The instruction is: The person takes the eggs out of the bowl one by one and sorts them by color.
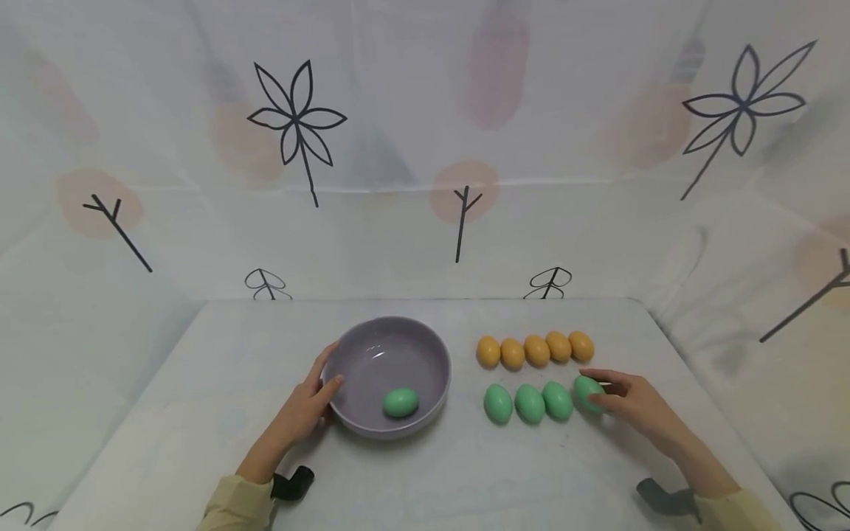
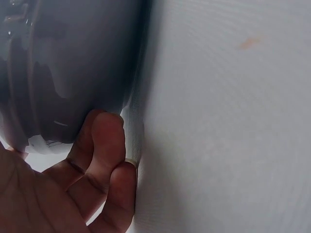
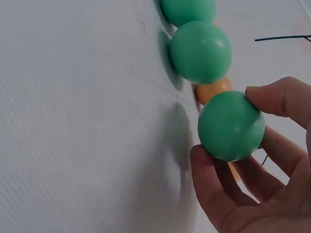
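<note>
My left hand (image 1: 304, 410) grips the left side of a round grey-purple bowl (image 1: 372, 361), the thumb over its rim and the fingers against the outside wall. In the left wrist view, curled fingers (image 2: 108, 138) press at the lower part of the bowl. One green egg (image 1: 401, 403) lies on its side inside. To the right, my right hand (image 1: 640, 404) pinches another green egg (image 3: 231, 126) between thumb and fingers; a shadow falls on the table beside it. Three more green eggs (image 1: 530, 403) lie in a row just left of this hand.
Behind the green row, several orange eggs (image 1: 536, 351) form a second row on the white-covered table (image 1: 465, 479). A pale cloth (image 1: 398, 243) printed with plants and coloured patches hangs behind the table and at both sides. Dark straps (image 1: 292, 484) show at the wrists.
</note>
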Available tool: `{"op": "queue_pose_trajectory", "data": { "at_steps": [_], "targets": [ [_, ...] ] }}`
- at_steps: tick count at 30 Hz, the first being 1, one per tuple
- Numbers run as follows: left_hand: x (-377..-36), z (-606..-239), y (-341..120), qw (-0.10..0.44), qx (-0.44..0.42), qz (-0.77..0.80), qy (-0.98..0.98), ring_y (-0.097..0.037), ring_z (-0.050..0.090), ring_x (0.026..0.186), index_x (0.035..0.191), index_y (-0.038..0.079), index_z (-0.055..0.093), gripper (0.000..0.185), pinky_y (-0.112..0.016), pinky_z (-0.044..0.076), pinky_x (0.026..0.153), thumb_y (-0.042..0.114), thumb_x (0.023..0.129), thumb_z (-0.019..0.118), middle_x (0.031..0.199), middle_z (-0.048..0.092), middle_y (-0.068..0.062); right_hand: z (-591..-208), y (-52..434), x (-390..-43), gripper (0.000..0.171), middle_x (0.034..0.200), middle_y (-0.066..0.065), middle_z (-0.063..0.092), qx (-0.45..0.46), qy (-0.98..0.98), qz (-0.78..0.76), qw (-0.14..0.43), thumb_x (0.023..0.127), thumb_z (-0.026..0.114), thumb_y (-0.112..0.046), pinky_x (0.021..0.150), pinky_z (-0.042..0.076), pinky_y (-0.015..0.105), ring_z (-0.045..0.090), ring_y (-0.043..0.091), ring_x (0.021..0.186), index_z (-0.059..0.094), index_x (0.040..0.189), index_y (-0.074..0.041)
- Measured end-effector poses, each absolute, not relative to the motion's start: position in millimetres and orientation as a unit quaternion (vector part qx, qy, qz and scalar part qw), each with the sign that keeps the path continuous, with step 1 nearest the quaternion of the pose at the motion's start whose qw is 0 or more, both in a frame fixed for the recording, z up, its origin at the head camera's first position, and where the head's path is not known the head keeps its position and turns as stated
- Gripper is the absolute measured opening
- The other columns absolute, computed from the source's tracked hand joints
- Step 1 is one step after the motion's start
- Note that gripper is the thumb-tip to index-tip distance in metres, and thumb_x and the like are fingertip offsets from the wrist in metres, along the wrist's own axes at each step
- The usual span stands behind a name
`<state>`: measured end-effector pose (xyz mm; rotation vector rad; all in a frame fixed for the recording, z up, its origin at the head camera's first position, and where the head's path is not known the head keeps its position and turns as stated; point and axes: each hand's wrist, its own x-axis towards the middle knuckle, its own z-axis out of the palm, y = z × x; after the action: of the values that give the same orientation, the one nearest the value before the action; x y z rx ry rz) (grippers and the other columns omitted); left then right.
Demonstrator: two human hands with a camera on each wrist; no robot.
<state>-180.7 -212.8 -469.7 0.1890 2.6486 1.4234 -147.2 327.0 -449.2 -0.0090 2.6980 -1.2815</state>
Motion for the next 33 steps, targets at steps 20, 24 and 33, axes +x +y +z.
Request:
{"op": "queue_pose_trajectory", "data": {
  "at_steps": [20, 24, 33],
  "targets": [
    [-180.8, -470.6, -213.4, 0.054, 0.074, 0.469, 0.879, -0.022, 0.055, 0.06, 0.157, 0.04, 0.018, 0.061, -0.034, 0.043, 0.059, 0.042, 0.104, 0.048, 0.071, 0.058, -0.008, -460.5, 328.5, -153.8, 0.063, 0.145, 0.023, 0.048, -0.014, 0.9, -0.422, 0.111, 0.089, 0.075, -0.034, 0.086, 0.045, 0.043, 0.048, 0.043, 0.128, 0.055, 0.141, -0.005],
    [-180.6, -470.4, -213.6, 0.059, 0.074, 0.469, 0.878, -0.022, 0.055, 0.061, 0.157, 0.041, 0.017, 0.061, -0.034, 0.043, 0.06, 0.042, 0.104, 0.048, 0.072, 0.058, -0.008, -461.3, 330.3, -155.2, 0.065, 0.146, 0.023, 0.047, -0.013, 0.898, -0.422, 0.123, 0.089, 0.075, -0.034, 0.091, 0.045, 0.052, 0.046, 0.045, 0.129, 0.053, 0.143, -0.004],
    [-181.1, -470.0, -213.0, 0.065, 0.071, 0.473, 0.876, -0.022, 0.055, 0.063, 0.157, 0.041, 0.018, 0.06, -0.034, 0.044, 0.06, 0.042, 0.105, 0.047, 0.075, 0.057, -0.009, -465.2, 336.4, -154.2, 0.064, 0.148, 0.021, 0.046, -0.039, 0.887, -0.444, 0.122, 0.092, 0.072, -0.033, 0.1, 0.037, 0.057, 0.04, 0.044, 0.135, 0.05, 0.145, -0.003]
  ]
}}
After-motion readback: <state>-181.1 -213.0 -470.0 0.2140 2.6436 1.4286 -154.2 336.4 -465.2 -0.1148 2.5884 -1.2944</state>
